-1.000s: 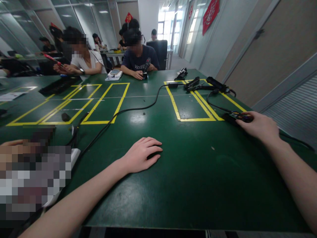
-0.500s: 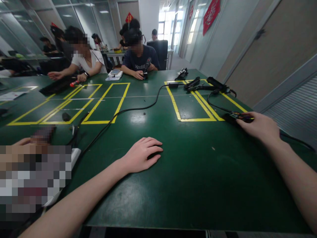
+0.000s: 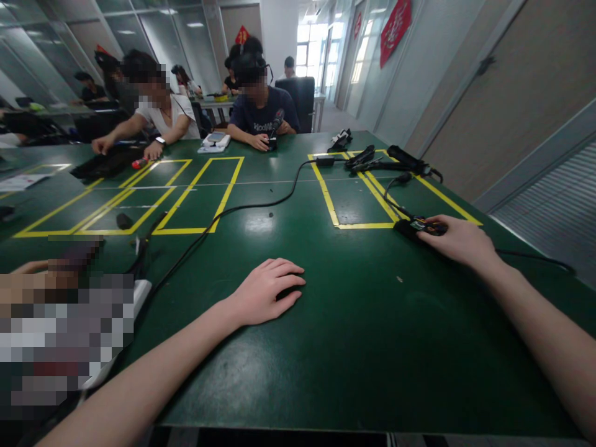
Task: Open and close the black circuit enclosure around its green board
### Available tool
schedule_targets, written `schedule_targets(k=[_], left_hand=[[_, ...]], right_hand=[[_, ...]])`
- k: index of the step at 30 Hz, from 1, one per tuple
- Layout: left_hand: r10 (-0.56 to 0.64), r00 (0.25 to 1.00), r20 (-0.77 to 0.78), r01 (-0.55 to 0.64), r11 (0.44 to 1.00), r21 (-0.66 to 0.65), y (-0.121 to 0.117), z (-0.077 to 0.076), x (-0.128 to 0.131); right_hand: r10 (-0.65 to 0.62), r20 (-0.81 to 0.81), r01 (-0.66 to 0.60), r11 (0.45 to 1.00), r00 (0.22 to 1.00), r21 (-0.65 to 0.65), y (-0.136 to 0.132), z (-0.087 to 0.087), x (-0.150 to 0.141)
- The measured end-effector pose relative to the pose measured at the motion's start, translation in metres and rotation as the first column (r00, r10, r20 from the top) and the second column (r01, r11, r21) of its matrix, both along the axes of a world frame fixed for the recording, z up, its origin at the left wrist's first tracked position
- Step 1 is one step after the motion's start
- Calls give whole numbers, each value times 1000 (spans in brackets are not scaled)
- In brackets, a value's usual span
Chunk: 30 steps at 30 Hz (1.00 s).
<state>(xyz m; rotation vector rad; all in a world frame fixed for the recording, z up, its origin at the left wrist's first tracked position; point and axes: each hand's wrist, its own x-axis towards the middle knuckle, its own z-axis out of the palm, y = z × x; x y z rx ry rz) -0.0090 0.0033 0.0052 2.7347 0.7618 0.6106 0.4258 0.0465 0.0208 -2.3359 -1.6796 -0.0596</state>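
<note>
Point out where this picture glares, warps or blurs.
In the head view, pale glare patches mark the glossy green tabletop; in the head view, the bright far window is washed out, the grey slatted panel slants, likely wide-angle distortion, and the small black device in the bare right hand is too soft for fine detail.

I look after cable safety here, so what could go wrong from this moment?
Pulling the dark device, held in the right hand, might tug the looped black cable beside it and shift the black equipment beyond. The long cable lying across the green table might snag the left hand if it reached forward.
</note>
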Motion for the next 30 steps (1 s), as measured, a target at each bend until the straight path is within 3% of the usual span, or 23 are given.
schedule_targets(k=[4,6,8,11,14,16,18,21,30], left_hand=[[0,1000,-6,0,1000,-2,0,-1,0],[10,1000,2,-10,1000,6,0,-1,1],[22,999,40,-23,1000,19,0,0,1],[33,989,143,-42,997,59,-2,3,2],[-23,981,194,8,997,82,-5,4,4],[-89,982,166,81,995,54,-6,4,6],[-128,984,120,128,992,6,-6,4,7],[-123,988,97,128,991,-41,-5,5,9],[-149,986,78,151,988,-28,-7,2,9]], right_hand=[[123,-64,-126,992,990,-31,-3,-11,-32],[319,-96,-316,947,943,53,-9,-16,-55],[565,-113,-544,821,817,173,-20,-19,-82],[804,-178,-773,594,567,222,-47,-19,-123],[938,-213,-904,326,273,276,-73,-15,-155],[959,-215,-926,245,187,288,-84,-14,-166],[966,-201,-923,223,165,314,-87,-13,-170],[970,-159,-902,233,187,363,-83,-12,-168],[981,-89,-892,192,170,410,-76,-15,-163]])
